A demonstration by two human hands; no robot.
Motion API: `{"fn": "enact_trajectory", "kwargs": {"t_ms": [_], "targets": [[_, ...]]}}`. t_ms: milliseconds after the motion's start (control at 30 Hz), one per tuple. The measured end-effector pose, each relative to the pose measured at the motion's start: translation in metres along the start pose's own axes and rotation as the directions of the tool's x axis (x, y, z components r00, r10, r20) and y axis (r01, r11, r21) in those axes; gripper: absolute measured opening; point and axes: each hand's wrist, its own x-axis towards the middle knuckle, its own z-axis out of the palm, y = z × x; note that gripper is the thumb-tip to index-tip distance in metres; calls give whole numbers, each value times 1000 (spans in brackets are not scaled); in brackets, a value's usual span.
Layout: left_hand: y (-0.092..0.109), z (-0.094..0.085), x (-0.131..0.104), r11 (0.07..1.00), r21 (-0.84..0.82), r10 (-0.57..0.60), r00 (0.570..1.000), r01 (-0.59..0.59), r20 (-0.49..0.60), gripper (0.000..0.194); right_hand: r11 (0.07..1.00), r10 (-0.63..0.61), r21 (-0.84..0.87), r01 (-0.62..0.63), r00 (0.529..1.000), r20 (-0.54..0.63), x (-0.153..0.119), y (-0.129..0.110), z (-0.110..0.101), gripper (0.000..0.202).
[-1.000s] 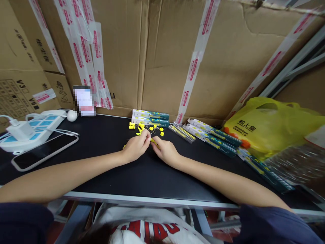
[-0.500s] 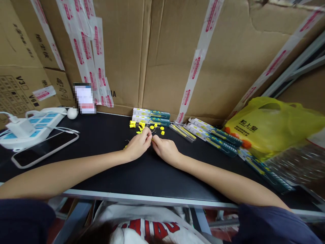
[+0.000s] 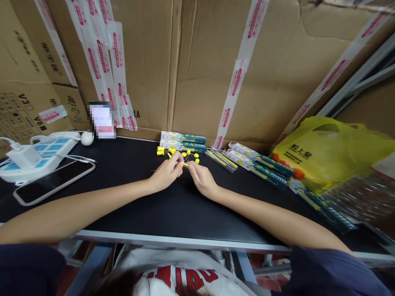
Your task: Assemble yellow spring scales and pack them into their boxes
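Yellow piece point(image 3: 185, 165) pinched in fingertips of both left hand point(image 3: 166, 173) and right hand point(image 3: 203, 177), over table point(image 3: 185, 218). Work on it looks midway; not set down. Yellow parts point(image 3: 196, 156) beyond hands lie loose, apparently unattended.

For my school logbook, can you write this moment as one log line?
left hand: closed on small yellow piece | right hand: on same piece | beyond: loose yellow parts, printed boxes
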Motion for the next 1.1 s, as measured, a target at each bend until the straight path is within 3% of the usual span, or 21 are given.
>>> {"fn": "enact_trajectory", "kwargs": {"t_ms": [167,367,533,767,967,1100], "targets": [[0,0,0,1000,-1,8,1000,-8,-14,14,977,-6,212,6,1000,-3,3,-2,-1,30],[1,-1,0,998,-55,19,1000,-18,5,16,981,-14,194,-1,997,78,1,-4,-1,27],[2,-3,1,998,-36,54,999,-54,6,16,946,54,318,-61,998,28,0,1,0,40],[3,-2,-2,997,58,55,998,-57,38,14,809,167,545,-219,976,143,4,3,3,50],[6,-1,-2,996,76,48,999,-50,26,13,504,210,767,-397,918,337,5,-4,9,47],[4,-1,-2,998,36,60,998,-60,12,14,427,236,786,-447,894,381,6,-11,10,46]]}}
